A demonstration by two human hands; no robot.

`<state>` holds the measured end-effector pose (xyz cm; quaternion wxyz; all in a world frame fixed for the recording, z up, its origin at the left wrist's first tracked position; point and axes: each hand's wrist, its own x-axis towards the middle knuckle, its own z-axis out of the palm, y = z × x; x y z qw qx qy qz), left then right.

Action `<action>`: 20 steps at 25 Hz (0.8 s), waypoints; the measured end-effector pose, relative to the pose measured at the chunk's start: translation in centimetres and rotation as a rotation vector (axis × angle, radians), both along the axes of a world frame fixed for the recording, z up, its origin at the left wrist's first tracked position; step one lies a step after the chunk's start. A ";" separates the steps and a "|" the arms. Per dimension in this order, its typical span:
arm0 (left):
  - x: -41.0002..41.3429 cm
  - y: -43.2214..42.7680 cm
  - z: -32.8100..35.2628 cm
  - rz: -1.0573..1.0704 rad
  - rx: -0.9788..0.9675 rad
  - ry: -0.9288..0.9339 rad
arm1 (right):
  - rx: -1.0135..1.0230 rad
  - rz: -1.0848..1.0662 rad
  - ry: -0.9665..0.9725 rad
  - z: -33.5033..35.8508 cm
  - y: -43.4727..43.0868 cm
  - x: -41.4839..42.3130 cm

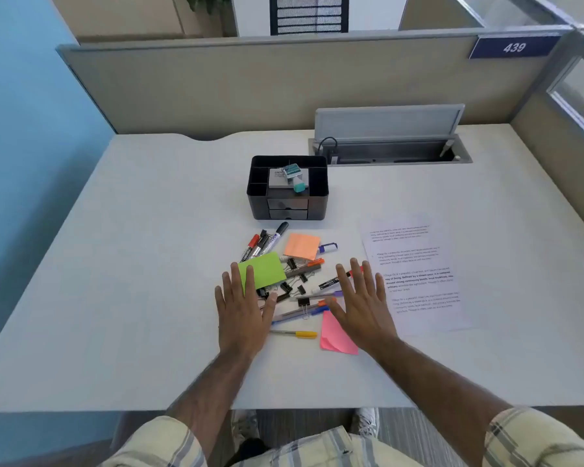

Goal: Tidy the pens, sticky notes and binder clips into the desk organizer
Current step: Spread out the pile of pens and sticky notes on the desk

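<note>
Both hands are spread flat, palms down, holding nothing. The left hand (243,311) is at the left flank of the clutter, its fingertips over the near edge of a lime-green square sticky-note pad (265,269). The right hand (363,303) is at the right flank, its fingers across the end of a black whiteboard marker (331,283). Whether they press down or hover I cannot tell. Bracketing the pile this way looks like a way to corral it or to choose a first item.

Between the hands lie small black metal binder clips (292,264), thin pens and a yellow-capped ballpoint (299,334), with a pink sticky-note pad (336,337) under the right wrist. Further out are a bundle of thick markers (260,246) and an orange sticky-note pad (302,246).

Just beyond them stands the black plastic desk organizer (319,203), drawers facing the person, so the carry is short and straight ahead. Its side compartments look free.

A printed white sheet (415,274) lies just beside the right hand and could be dragged by a sweep. The pale tabletop (149,264) is bare to the left, and its near edge is well apart from the pile. An open grey cable hatch (391,153) lies behind the organizer, where stray clips could probably drop in.
</note>
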<state>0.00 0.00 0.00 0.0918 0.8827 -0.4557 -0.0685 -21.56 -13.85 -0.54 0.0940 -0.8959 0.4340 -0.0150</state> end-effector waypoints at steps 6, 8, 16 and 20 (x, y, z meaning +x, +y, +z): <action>-0.4 0.4 -1.7 -0.030 0.033 -0.005 | -0.027 -0.009 0.026 -0.8 0.6 1.0; -0.5 0.4 -2.0 -0.050 0.063 -0.015 | -0.035 0.026 0.047 -1.3 0.6 1.2; -0.1 0.2 -2.2 -0.007 0.117 -0.047 | -0.052 0.143 0.070 -2.4 -1.6 3.8; 1.0 0.8 -2.4 0.003 0.107 -0.053 | -0.070 0.235 0.081 -2.4 -2.2 5.7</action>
